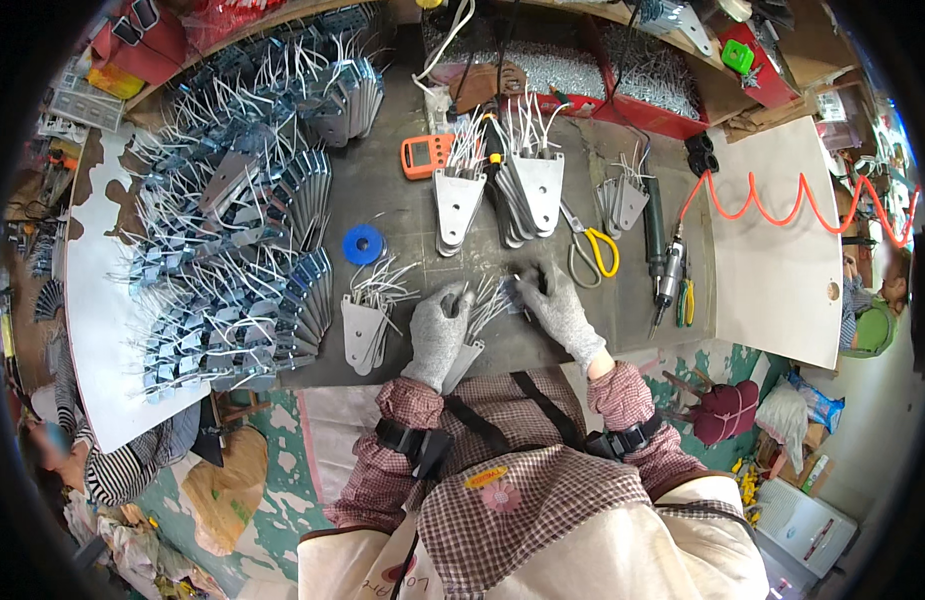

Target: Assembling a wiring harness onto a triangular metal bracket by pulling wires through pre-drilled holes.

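My left hand (440, 328), in a grey knit glove, is closed at the fingertips on what looks like a white wire. Beside and partly under it lies a fanned stack of grey metal plates (466, 360), with a bundle of white wires (490, 303) spreading toward my right hand (557, 305). That hand, also gloved, has thumb and fingers drawn together at the far ends of the wires; what they hold is too small to make out. Left of my left hand stands another group of wired tapered plates (363, 335). Yellow-handled scissors (594, 252) lie just beyond my right hand.
Rows of wired plates (222, 290) crowd the left. Farther back are two plate stacks (457, 208), an orange meter (425, 157), a blue spool (363, 244) and red bins (654, 112) of small metal parts. At right lies an air screwdriver (669, 272) on a coiled orange hose (772, 207).
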The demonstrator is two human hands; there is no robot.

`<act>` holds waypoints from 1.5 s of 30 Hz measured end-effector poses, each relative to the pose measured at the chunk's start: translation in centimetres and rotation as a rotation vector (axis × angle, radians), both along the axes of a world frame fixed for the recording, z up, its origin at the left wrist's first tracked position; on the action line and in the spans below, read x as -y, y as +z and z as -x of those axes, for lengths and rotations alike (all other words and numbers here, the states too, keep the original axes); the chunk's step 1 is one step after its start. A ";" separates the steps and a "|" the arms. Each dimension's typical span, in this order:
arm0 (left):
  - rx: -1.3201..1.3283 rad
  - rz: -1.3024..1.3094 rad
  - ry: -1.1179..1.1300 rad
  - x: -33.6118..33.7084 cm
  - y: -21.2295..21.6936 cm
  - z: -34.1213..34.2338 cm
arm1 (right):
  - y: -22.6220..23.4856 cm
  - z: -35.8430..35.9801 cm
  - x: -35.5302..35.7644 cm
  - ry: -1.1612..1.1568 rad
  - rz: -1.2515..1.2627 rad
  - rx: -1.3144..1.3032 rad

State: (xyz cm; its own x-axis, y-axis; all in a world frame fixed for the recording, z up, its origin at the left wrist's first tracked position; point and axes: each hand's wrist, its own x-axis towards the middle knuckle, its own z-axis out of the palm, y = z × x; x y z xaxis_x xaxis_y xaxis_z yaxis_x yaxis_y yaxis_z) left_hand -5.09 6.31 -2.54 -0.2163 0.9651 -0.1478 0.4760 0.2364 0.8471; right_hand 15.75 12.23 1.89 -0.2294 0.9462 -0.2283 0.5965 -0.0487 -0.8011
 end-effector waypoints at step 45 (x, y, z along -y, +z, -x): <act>-0.232 -0.011 0.064 4.0 0.9 -1.4 | -0.3 5.8 2.9 0.356 -0.019 0.042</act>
